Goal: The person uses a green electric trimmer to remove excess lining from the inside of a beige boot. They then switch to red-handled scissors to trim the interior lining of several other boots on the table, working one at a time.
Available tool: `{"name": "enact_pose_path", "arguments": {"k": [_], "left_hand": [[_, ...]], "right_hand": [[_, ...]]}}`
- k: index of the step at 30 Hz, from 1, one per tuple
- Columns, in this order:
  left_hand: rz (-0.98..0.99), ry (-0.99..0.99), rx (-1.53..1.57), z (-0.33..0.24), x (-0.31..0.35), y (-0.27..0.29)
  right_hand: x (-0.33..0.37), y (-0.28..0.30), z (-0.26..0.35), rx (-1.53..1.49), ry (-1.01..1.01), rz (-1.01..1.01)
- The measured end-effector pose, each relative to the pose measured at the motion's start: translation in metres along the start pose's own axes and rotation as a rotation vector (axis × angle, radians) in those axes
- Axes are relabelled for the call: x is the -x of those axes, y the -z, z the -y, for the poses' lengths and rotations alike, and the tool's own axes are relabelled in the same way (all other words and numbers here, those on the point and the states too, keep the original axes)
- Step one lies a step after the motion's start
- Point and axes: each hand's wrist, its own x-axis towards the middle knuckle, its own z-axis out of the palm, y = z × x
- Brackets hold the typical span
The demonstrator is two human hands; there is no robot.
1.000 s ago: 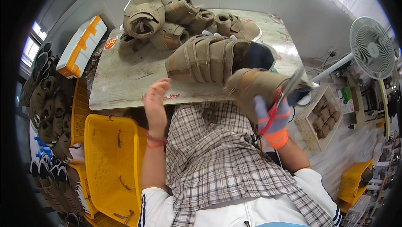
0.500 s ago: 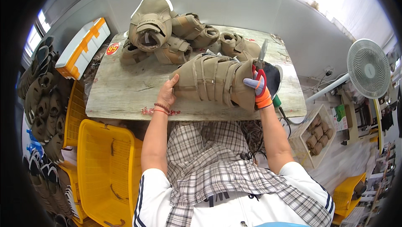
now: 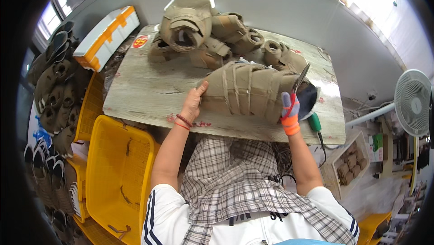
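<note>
A long row of tan shoe uppers (image 3: 239, 89), nested one inside another, lies across the near part of the table. My bare left hand (image 3: 194, 102) grips its left end, thumb on top. At the right end is my right hand (image 3: 290, 111), in a grey and orange glove, its fingers closed round red-handled scissors (image 3: 302, 77). The metal blades point up and to the right, beside the dark lining of the last upper. Whether the gloved hand also presses on the uppers, I cannot tell. A green-handled tool (image 3: 313, 122) with a black cord lies just right of that hand.
More tan uppers (image 3: 187, 23) are piled at the back of the wooden-topped table (image 3: 149, 82). A yellow basket (image 3: 120, 177) stands at lower left, below a white box with orange tape (image 3: 108, 37). On the right are a fan (image 3: 413, 102) and a pale crate (image 3: 350, 161).
The view has shifted, so the table and its things sit farther right. The scissors have tilted rightward, and the gloved hand has turned more upright. My left hand keeps its grip.
</note>
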Motion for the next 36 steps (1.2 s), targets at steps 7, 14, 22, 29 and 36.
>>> {"name": "enact_pose_path", "arguments": {"k": [7, 14, 22, 29, 36], "left_hand": [[-0.625, -0.962, -1.157, -0.055, 0.0, 0.02], [-0.684, -1.193, -1.741, -0.139, -0.042, 0.014], [-0.261, -0.807, -0.097, -0.221, 0.061, 0.044], [-0.102, -0.164, 0.37, -0.123, 0.217, 0.107], [0.021, 0.221, 0.713, 0.026, 0.296, 0.107]], "right_hand": [[0.028, 0.031, -0.043, -0.476, -0.304, -0.191], [0.034, 0.052, 0.01, -0.363, -0.28, 0.07], [0.074, 0.095, 0.063, -0.2, -0.206, 0.059], [0.103, 0.081, 0.14, 0.136, -0.299, 0.473], [0.115, 0.01, 0.19, 0.685, 0.237, 0.84]]}}
